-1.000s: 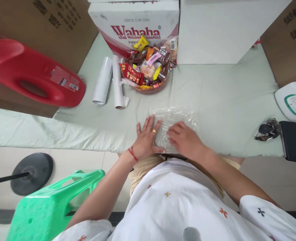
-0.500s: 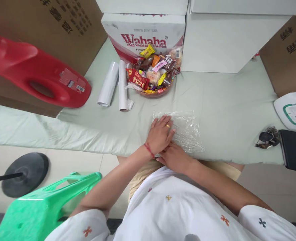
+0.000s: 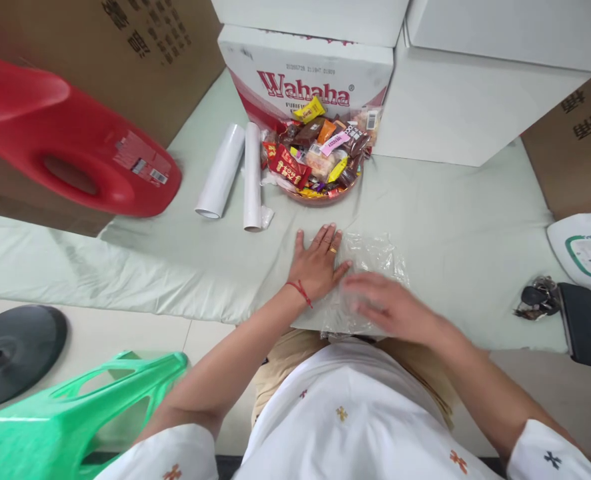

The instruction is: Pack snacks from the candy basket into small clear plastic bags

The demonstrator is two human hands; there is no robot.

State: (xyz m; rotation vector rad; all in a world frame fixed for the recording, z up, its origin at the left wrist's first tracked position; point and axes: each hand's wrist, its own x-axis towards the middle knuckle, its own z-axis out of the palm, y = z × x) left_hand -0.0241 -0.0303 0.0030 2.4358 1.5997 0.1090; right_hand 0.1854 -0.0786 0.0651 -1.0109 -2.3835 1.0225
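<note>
A crinkled clear plastic bag [image 3: 375, 253] lies flat at the front edge of the cloth-covered table [image 3: 455, 227]. My left hand [image 3: 318, 261] rests palm down on its left side, fingers spread, a ring on one finger and a red string at the wrist. Over the middle of the plastic is my right hand [image 3: 393, 305], smeared by motion; its fingers point left, and whether it touches the plastic I cannot tell. Part of the plastic reaches over the table's edge towards my lap.
Behind the plastic stands a bowl of wrapped snacks [image 3: 320, 197], with two white rolls [image 3: 221, 172] at its left. A red jug [image 3: 145, 170] is far left. Keys [image 3: 538, 297], a phone [image 3: 583, 325] and a white bottle [image 3: 585, 247] sit right. Boxes [image 3: 310, 60] line the back.
My right hand has moved off my left hand, to the right and over the plastic. The fingers of my left hand are spread wider. The plastic lies nearer to me and the view has shifted slightly.
</note>
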